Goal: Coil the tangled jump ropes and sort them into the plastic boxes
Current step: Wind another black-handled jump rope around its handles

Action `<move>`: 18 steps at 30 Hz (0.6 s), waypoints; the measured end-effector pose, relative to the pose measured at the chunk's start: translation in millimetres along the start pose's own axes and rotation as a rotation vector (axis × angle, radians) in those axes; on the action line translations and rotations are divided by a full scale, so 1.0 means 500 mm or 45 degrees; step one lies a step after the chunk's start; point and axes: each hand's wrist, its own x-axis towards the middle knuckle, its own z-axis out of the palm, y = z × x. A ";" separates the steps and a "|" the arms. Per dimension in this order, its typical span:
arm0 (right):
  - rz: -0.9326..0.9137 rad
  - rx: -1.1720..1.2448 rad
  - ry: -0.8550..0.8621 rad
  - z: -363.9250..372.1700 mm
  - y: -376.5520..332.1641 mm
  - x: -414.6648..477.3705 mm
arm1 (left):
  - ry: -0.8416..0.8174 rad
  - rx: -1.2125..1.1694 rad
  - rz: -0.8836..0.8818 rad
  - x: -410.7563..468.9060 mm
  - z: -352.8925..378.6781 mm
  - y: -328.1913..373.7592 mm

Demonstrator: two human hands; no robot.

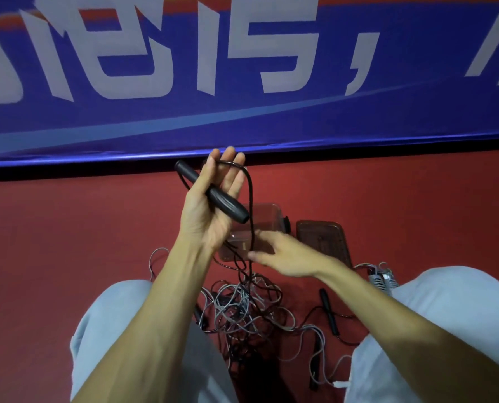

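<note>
Red carpet floor (68,228) below a blue wall banner (184,123) with white lettering. A seated person's left hand (213,205), fingers straight, clamps a black jump-rope handle (225,202) under the thumb, its thin black cord (251,196) looped over the fingers. The right hand (283,257) meets the hanging cord; whether it grips cannot be told. A tangle of grey and black ropes (242,309) lies between the knees, near a clear plastic box (268,216).

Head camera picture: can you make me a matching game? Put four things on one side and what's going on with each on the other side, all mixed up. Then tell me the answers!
Things:
1. left hand
2. tangle of ropes
3. box lid
4. grey handles

Places or states:
A. heaped between the trouser legs
B. has a black handle across its palm
C. beside the right trouser leg
D. lying flat, right of the clear box

Pairs: 1-B, 2-A, 3-D, 4-C.
</note>
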 end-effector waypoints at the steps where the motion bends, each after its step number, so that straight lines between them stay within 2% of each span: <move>1: 0.003 0.012 0.033 0.007 -0.001 0.001 | 0.007 0.035 -0.004 0.004 -0.004 -0.004; 3: 0.032 0.100 0.133 0.011 -0.001 0.002 | 0.016 0.154 0.014 0.013 -0.015 -0.011; 6: 0.103 0.323 0.304 -0.003 -0.004 0.001 | 0.034 0.497 0.061 0.025 -0.036 -0.018; 11: -0.013 0.502 0.609 -0.027 -0.022 0.004 | 0.121 1.081 -0.030 0.027 -0.055 -0.044; 15: -0.021 0.718 0.774 -0.045 -0.034 0.004 | -0.032 1.607 -0.166 0.018 -0.072 -0.060; 18: -0.041 0.859 0.881 -0.063 -0.044 0.000 | -0.178 1.880 -0.291 0.021 -0.089 -0.064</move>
